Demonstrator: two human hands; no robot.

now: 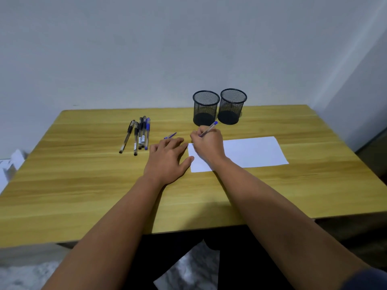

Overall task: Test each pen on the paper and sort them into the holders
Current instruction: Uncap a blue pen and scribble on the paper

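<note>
The right hand [207,146] pinches a blue pen [208,129] over the paper's [255,151] left edge, seemingly testing it; the left hand [167,158] lies spread just left of the paper, thumb steadying it. Both holders [206,107] behind the paper look empty.

The bench [83,185] is light wood-grain. Two black mesh pen holders [219,107] stand side by side near its far edge, right of centre. A white sheet of paper [253,151] lies in front of them. A cluster of pens [139,133] lies left of centre toward the far edge, with a blue pen cap [170,135] between cluster and paper. The left hand [167,158] rests flat, thumb at the paper's left edge.
</note>
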